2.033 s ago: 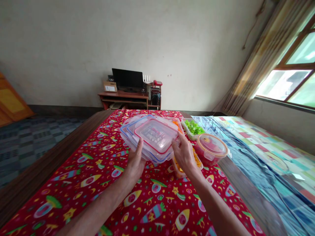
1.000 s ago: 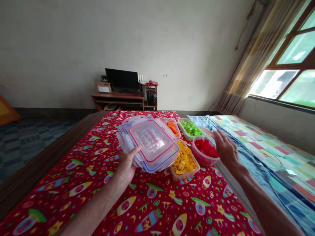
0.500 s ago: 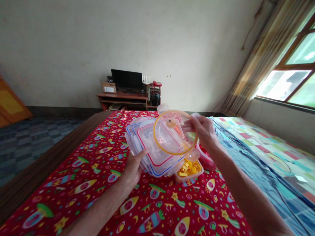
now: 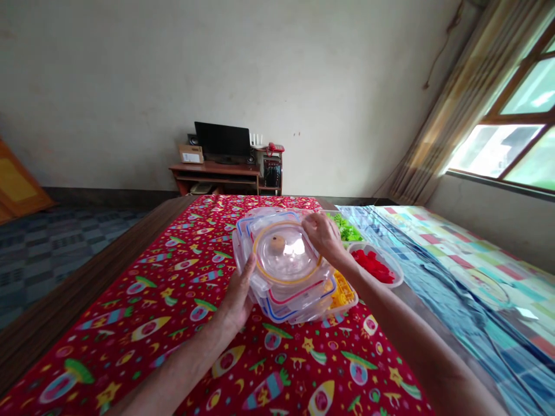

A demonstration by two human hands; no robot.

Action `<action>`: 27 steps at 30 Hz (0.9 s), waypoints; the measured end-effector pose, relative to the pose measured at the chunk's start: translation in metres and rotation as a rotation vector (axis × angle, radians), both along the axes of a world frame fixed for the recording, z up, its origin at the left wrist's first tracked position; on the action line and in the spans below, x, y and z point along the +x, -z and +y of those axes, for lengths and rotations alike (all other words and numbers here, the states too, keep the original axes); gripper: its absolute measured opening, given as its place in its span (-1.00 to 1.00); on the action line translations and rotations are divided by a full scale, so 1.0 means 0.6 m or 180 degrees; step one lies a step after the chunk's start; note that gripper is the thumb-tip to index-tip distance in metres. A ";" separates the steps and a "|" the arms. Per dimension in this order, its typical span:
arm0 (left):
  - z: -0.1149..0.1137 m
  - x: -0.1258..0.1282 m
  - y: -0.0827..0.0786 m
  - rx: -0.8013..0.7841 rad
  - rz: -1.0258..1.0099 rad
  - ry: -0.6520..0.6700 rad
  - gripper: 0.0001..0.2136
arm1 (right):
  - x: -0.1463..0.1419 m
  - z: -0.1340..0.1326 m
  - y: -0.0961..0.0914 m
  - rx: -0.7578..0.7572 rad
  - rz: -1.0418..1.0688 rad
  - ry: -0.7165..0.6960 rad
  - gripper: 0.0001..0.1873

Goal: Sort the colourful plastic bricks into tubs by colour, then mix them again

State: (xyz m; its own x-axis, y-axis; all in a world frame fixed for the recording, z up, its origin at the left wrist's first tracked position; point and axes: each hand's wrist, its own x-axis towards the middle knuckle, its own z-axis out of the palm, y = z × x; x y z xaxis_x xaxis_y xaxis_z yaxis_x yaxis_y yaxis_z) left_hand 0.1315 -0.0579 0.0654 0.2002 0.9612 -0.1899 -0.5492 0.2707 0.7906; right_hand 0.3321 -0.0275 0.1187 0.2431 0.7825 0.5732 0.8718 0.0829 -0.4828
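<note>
My left hand (image 4: 238,296) grips the near left edge of a stack of clear rectangular lids (image 4: 299,297) with red and blue seals, held above the table. A round clear lid with a yellow rim (image 4: 286,254) lies on top of the stack, and my right hand (image 4: 321,236) is closed on its far right edge. Just right of the stack stands an uncovered round tub of red bricks (image 4: 375,264). A tub of yellow bricks (image 4: 342,293) peeks out under the stack's right side, and a tub of green bricks (image 4: 347,230) lies behind my right hand.
The table carries a red cloth (image 4: 165,312) printed with rockets. A patterned blue sheet (image 4: 468,277) covers the surface to the right. At the far wall stands a desk with a monitor (image 4: 222,140). A curtained window (image 4: 511,138) is on the right.
My right hand reached to the round tub, lifted off its yellow-rimmed lid and brought it left onto the stack of lids. The red bricks are now uncovered. My left hand kept hold of the stack.
</note>
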 end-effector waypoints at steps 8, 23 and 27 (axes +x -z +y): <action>0.001 -0.012 -0.015 -0.0058 0.0295 0.0110 -0.61 | 0.041 -0.050 -0.013 -0.0002 0.0971 -0.0651 -0.43; -0.026 0.027 -0.068 0.0502 0.0297 0.1571 -0.50 | 0.030 -0.247 0.009 -0.0181 0.4120 -0.0546 -0.50; -0.029 0.046 -0.074 0.0802 0.0051 0.1362 -0.53 | 0.078 -0.310 0.010 0.0392 0.3745 0.0319 -0.43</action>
